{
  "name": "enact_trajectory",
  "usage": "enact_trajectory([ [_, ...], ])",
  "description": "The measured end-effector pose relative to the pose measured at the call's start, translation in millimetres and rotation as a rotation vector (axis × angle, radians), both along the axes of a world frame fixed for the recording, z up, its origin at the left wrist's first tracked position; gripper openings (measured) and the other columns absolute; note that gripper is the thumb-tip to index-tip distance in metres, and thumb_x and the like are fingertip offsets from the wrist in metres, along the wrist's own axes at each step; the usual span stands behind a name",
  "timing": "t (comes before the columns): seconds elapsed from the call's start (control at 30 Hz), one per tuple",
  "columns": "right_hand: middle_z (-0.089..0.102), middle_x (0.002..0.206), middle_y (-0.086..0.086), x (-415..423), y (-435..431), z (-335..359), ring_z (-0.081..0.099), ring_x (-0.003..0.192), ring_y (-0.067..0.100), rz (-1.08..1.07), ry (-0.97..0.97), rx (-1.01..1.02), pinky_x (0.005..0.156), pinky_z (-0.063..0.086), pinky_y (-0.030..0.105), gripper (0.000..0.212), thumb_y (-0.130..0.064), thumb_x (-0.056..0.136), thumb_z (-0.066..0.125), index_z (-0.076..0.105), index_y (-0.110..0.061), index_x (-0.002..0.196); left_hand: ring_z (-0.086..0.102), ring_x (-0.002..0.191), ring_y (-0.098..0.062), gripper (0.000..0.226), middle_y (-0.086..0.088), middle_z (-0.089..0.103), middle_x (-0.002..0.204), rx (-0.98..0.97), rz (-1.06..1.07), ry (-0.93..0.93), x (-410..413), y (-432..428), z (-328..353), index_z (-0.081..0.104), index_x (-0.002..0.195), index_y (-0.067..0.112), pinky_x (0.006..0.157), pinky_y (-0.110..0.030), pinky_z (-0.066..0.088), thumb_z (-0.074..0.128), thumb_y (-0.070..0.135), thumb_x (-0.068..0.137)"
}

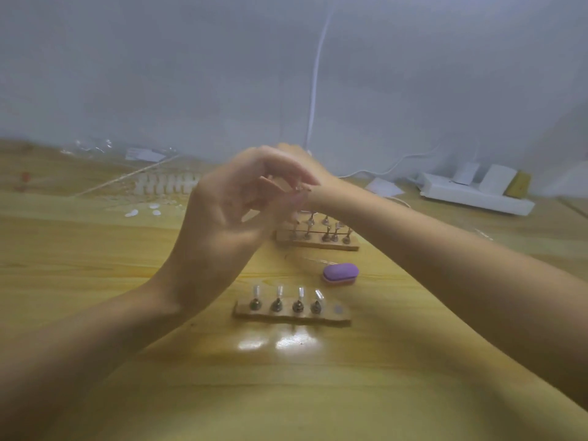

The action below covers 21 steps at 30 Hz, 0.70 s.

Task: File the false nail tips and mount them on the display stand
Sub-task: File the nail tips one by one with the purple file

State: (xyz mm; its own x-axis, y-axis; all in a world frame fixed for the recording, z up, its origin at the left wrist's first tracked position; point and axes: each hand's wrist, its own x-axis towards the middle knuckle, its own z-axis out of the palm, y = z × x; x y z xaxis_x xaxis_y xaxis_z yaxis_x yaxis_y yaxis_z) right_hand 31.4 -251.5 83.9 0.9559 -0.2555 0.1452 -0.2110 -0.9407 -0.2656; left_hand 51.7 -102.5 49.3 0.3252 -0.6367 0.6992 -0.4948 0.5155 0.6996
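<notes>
Aloft, left hand (229,206) against right hand (300,162)

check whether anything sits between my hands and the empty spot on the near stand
Nothing visible does. The empty spot at the right end of the near stand is bare; the purple buffer block lies beyond it, the mounted tips stand to its left. The left hand and right hand hover farther back.

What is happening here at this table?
A person holds both hands together above the yellow wooden table. The left hand pinches a small blurred piece; the right hand is mostly hidden behind it. The near wooden display stand carries four clear false nail tips, with one place free. The purple oval buffer block lies beyond it.
</notes>
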Motion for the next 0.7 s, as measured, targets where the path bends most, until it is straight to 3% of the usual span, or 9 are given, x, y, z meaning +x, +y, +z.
enact_trajectory([
  [0.07,0.051,0.080,-0.014,-8,-2,-1,0.054,0.082,0.014,0.003,0.020,-0.085,0.064,0.038,0.024,0.031,-0.006,0.097,0.050,0.049,-0.030,0.078,0.065,0.074,-0.017,0.007,0.002,0.066,0.090,0.026,-0.009,0.024,1,-1,-4,0.067,0.095,0.008,0.070,-0.023,0.050,0.066,0.004,0.089],
  [0.17,0.060,0.084,-0.021,-54,-13,2,0.056,0.072,-0.006,0.039,-0.155,0.052,0.065,0.040,0.015,0.023,-0.005,0.094,0.060,0.069,-0.024,0.102,0.068,0.080,-0.014,0.005,0.000,0.068,0.092,0.092,-0.026,0.068,0,-1,-9,0.072,0.090,0.012,0.074,-0.024,0.054,0.069,0.009,0.087],
  [0.23,0.067,0.080,-0.018,-103,-25,-1,0.055,0.066,-0.004,0.057,-0.190,0.127,0.062,0.038,0.009,0.011,-0.008,0.089,0.072,0.075,-0.019,0.089,0.069,0.082,-0.016,0.007,0.001,0.069,0.093,0.149,-0.036,0.059,-1,-1,-12,0.074,0.090,0.013,0.076,-0.033,0.057,0.071,0.015,0.084],
  [0.3,0.070,0.078,-0.016,-148,-32,-12,0.054,0.066,-0.002,0.053,-0.093,0.222,0.059,0.037,0.006,0.015,-0.011,0.080,0.082,0.074,-0.024,0.078,0.069,0.082,-0.015,0.008,0.003,0.071,0.092,0.199,-0.049,0.047,-3,-1,-14,0.074,0.091,0.015,0.078,-0.041,0.056,0.074,0.017,0.083],
  [0.37,0.070,0.086,-0.017,-179,-35,-30,0.055,0.069,0.002,0.015,-0.013,0.282,0.060,0.039,0.006,0.021,-0.015,0.073,0.087,0.075,-0.030,0.082,0.067,0.080,-0.015,0.010,0.004,0.072,0.092,0.228,-0.051,0.028,-6,-1,-14,0.073,0.092,0.018,0.074,-0.046,0.053,0.075,0.020,0.082],
  [0.47,0.066,0.095,-0.017,-198,-36,-53,0.055,0.071,0.010,-0.054,-0.082,0.323,0.063,0.040,0.008,0.026,-0.019,0.068,0.088,0.075,-0.033,0.086,0.065,0.077,-0.016,0.008,0.005,0.072,0.091,0.233,-0.049,0.000,-10,0,-15,0.071,0.087,0.018,0.065,-0.045,0.049,0.074,0.022,0.081],
  [0.7,0.069,0.083,-0.013,-197,-33,-65,0.052,0.067,0.002,-0.044,-0.207,0.346,0.059,0.036,0.012,0.019,-0.009,0.074,0.084,0.075,-0.025,0.078,0.064,0.075,-0.013,0.006,0.008,0.072,0.090,0.282,-0.040,-0.039,-15,1,-19,0.071,0.084,0.022,0.059,-0.032,0.044,0.074,0.024,0.081],
])
